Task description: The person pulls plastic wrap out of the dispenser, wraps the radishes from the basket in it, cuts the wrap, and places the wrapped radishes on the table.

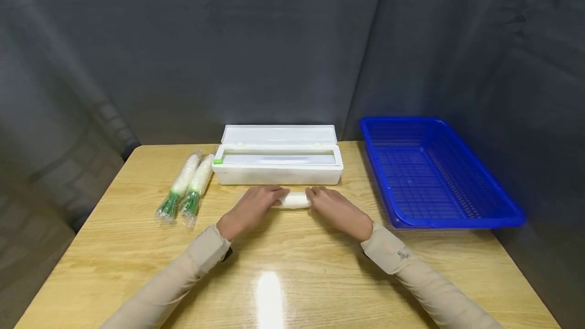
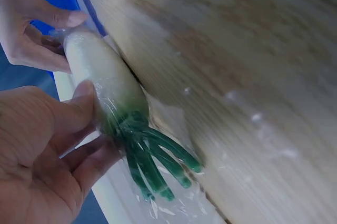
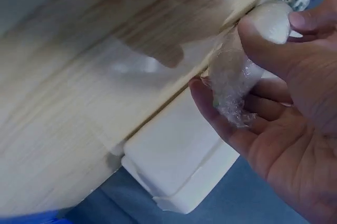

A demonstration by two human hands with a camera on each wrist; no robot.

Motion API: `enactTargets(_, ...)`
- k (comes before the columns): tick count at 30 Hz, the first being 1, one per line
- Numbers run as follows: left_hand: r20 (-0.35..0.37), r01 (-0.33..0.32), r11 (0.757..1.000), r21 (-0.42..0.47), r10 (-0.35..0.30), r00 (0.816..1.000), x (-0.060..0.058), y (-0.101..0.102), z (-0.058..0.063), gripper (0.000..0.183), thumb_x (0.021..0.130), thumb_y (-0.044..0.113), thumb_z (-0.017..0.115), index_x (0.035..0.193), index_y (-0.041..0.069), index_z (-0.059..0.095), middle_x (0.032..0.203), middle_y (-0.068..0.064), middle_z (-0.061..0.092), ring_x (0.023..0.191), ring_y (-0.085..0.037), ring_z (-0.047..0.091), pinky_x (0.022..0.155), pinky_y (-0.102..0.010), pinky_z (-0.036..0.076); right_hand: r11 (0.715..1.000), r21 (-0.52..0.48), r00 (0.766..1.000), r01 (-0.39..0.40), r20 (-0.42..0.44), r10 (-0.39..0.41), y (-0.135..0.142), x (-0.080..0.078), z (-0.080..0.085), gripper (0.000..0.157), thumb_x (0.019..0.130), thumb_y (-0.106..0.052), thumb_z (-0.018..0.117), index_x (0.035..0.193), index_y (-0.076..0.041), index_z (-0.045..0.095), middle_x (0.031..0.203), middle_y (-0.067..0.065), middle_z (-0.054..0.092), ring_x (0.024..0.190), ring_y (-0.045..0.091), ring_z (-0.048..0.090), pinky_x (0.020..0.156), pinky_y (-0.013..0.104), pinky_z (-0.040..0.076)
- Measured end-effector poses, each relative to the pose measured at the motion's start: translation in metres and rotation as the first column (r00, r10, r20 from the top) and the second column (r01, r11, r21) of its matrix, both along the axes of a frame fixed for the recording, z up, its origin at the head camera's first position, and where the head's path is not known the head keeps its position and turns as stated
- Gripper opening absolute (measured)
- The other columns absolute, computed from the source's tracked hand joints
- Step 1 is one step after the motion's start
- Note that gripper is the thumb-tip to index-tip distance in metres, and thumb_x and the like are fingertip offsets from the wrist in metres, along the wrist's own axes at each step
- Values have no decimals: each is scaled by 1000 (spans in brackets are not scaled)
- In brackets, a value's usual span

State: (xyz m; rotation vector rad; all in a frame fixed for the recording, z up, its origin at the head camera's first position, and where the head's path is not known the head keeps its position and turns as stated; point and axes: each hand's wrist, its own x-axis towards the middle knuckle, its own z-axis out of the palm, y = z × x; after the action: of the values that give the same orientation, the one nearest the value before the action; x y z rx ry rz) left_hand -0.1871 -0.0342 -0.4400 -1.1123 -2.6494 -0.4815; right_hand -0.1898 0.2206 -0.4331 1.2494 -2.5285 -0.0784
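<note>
A white radish in clear plastic wrap lies across the table just in front of a white cling film dispenser. In the left wrist view its green cut stems show through the film, which extends loosely past them. My left hand grips the radish near the stems, thumb on one side and fingers on the other. At the opposite end my right hand holds the radish, its fingers around the bunched film. In the head view both hands hide the radish's ends.
Two wrapped white radishes with green stems, one on the outside and one nearer the dispenser, lie at the left. The dispenser's lid is raised at the back. A blue plastic basket stands at the right, before a dark curtain.
</note>
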Motion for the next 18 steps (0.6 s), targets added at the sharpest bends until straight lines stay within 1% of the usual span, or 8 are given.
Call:
enactTargets(1,11,-1,1000,1,1,1000,-1,-1,0,35,96,7,73,131,1,71,121,-12,76,104,-27,75,86,-38,61,1000,-7,1000,1,11,-1,-2,-1,0,23,93,-5,78,103,3,59,85,11,66,74,22,67,59,31,56)
enactTargets(3,60,-6,1000,17,5,998,0,-5,0,36,97,8,73,132,1,70,126,-12,74,110,-28,73,92,-38,60,1000,-20,999,2,33,-2,-6,-3,-1,23,94,-9,78,100,3,60,84,10,66,73,21,67,58,30,56)
enactTargets(5,129,-8,999,52,2,992,1,-7,1,37,97,6,73,134,1,68,130,-13,72,116,-28,71,96,-38,59,1000,-17,999,4,32,-3,-6,-4,-2,18,96,-6,75,98,3,60,84,10,65,72,21,66,57,29,55)
enactTargets(8,177,-20,997,75,6,984,6,-14,3,40,96,1,74,135,-1,66,132,-16,70,119,-31,69,98,-39,58,1000,-29,1000,-4,21,5,-5,-6,-4,16,96,-3,73,95,2,58,83,10,63,72,19,63,58,29,54)
enactTargets(10,157,-33,998,58,24,987,10,-18,4,44,93,-2,76,136,-2,65,129,-17,69,116,-32,70,95,-41,59,999,-48,1000,-7,13,8,-3,-6,-5,17,95,-2,74,93,1,57,82,8,61,72,18,61,60,30,53)
enactTargets(13,84,-76,997,-2,76,994,13,-23,4,45,90,-4,78,133,-3,65,120,-18,70,105,-33,72,88,-41,61,998,-54,1000,-11,-16,10,-1,-7,-6,17,94,3,72,91,0,55,80,7,58,72,17,57,60,30,52)
enactTargets(16,14,-121,991,-48,122,992,14,-27,3,38,87,-5,81,123,-3,69,107,-18,72,94,-31,73,80,-41,62,998,-53,1000,-18,-20,17,-1,-7,-6,15,95,4,70,91,1,55,79,8,57,71,17,55,59,30,51)
enactTargets(18,-10,-131,989,-60,131,991,14,-29,1,30,86,-5,81,115,-2,71,99,-16,73,89,-30,73,76,-40,62,998,-56,1000,-24,11,25,-3,-7,-6,15,95,1,71,92,1,56,80,8,58,71,16,56,60,29,51)
